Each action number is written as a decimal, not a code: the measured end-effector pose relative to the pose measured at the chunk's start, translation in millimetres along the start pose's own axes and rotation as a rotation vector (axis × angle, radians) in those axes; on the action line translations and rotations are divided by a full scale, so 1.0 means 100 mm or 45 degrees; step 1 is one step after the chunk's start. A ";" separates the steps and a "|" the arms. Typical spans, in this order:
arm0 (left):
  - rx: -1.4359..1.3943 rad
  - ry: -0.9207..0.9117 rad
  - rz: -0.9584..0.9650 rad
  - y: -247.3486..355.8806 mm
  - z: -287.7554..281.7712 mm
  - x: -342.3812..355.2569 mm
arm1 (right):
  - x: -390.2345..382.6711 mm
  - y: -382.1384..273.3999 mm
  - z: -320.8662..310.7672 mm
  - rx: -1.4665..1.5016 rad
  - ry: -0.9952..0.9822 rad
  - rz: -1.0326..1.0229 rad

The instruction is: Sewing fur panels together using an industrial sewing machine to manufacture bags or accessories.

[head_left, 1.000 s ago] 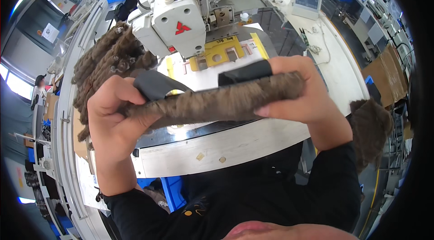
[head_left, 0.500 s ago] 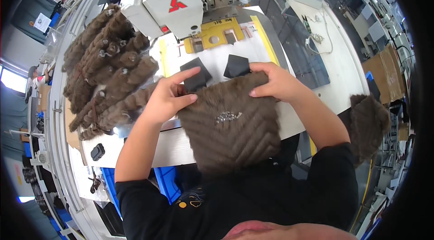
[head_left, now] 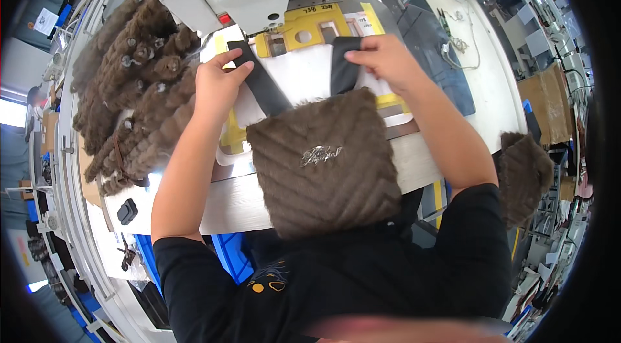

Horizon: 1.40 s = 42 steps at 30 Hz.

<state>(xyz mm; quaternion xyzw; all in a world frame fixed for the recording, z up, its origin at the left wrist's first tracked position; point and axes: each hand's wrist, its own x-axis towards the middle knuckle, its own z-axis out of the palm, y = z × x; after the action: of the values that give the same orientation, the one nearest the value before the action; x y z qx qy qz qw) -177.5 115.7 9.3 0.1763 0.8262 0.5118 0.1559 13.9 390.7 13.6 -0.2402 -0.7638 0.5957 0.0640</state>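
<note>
1. A square brown fur-like panel with chevron ridges (head_left: 323,181) lies at the near edge of the white worktable (head_left: 233,207), partly overhanging it; the silvery emblem (head_left: 321,156) is already on its upper face.
2. Two flat black straps, a left strap (head_left: 265,89) and a right strap (head_left: 343,71), run from its far edge across a white sheet (head_left: 301,75); how they join the panel is hidden.
3. The left hand (head_left: 218,81) has thumb and forefinger on the left strap's far end; I cannot tell whether they pinch it. The right hand (head_left: 388,65) grips the right strap's far end.
4. The straps seem spread out but not yet fastened down: both ends reach the yellow slotted plate (head_left: 304,27), near the white sewing-machine head (head_left: 239,0).
5. Heaped brown furry pieces (head_left: 139,65) lie far left; another brown furry piece (head_left: 524,178) hangs right.
</note>
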 end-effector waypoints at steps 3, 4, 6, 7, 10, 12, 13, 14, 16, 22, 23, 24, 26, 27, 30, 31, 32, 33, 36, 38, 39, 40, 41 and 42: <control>0.167 0.022 0.020 -0.04 0.02 0.04 | -0.02 0.07 -0.16 0.037 0.114 0.117; 0.265 0.058 0.064 -0.04 0.04 0.08 | -0.01 0.08 -0.22 0.024 0.158 0.140; 0.293 0.073 0.068 -0.04 0.09 0.16 | 0.04 0.08 -0.31 -0.024 0.178 0.164; 0.328 0.079 0.086 -0.03 0.11 0.21 | 0.07 0.07 -0.34 -0.046 0.189 0.149; 0.390 0.120 0.121 -0.01 0.15 0.36 | 0.28 0.04 -0.37 -0.108 0.185 0.157; 0.478 0.179 0.249 0.00 0.16 0.49 | 0.46 0.03 -0.37 -0.218 0.180 0.089; 0.472 0.191 0.270 0.00 0.17 0.57 | 0.57 0.01 -0.37 -0.230 0.172 0.095; 0.444 0.124 0.171 0.01 0.17 0.66 | 0.69 0.00 -0.37 -0.300 0.166 0.101; 0.332 0.036 0.067 0.02 0.19 0.81 | 0.89 -0.03 -0.38 -0.391 0.148 0.093; 0.262 0.295 0.432 0.00 0.15 0.56 | 0.85 -0.09 -0.40 -0.373 0.218 0.039; 0.125 0.275 0.397 0.00 0.12 0.38 | 0.72 -0.10 -0.40 -0.407 0.297 0.058; 0.006 0.240 0.314 0.00 0.06 0.17 | 0.56 -0.10 -0.42 -0.364 0.245 0.077; -0.339 -0.132 -0.053 0.02 -0.09 -0.15 | 0.18 -0.08 -0.44 -0.204 0.130 0.156; -0.314 -0.121 -0.095 0.03 -0.12 -0.28 | 0.02 -0.06 -0.43 -0.084 0.046 0.175; -0.579 -0.356 -0.288 0.07 -0.14 -0.50 | -0.27 0.01 -0.31 0.167 -0.010 0.197; -0.556 -0.340 -0.312 0.09 -0.13 -0.51 | -0.30 0.02 -0.28 0.161 0.009 0.230; -0.659 -0.310 -0.334 0.12 -0.10 -0.52 | -0.32 0.03 -0.25 0.171 0.009 0.174; -0.740 -0.277 -0.380 0.14 -0.09 -0.52 | -0.33 0.03 -0.23 0.166 0.052 0.150; -0.588 -0.338 -0.391 0.20 -0.08 -0.62 | -0.43 -0.01 -0.18 0.257 0.105 0.161; -0.304 -0.404 -0.320 0.21 -0.08 -0.73 | -0.53 -0.06 -0.19 0.079 0.025 0.204; -0.014 -0.454 -0.262 0.21 -0.07 -0.78 | -0.58 -0.08 -0.19 -0.109 -0.025 0.295; 0.130 -0.446 -0.155 0.19 -0.06 -0.80 | -0.60 -0.10 -0.16 -0.112 -0.040 0.297; 0.128 -0.447 -0.159 0.17 -0.03 -0.80 | -0.61 -0.11 -0.13 -0.377 -0.005 0.171; 0.330 -0.420 0.019 0.14 0.00 -0.79 | -0.61 -0.11 -0.10 -0.640 0.030 0.042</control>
<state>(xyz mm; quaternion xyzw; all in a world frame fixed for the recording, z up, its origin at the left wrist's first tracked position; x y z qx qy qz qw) -105.5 85.9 27.7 0.2822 0.8471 0.3667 0.2614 68.3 370.7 38.6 -0.2679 -0.8831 0.3853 0.0015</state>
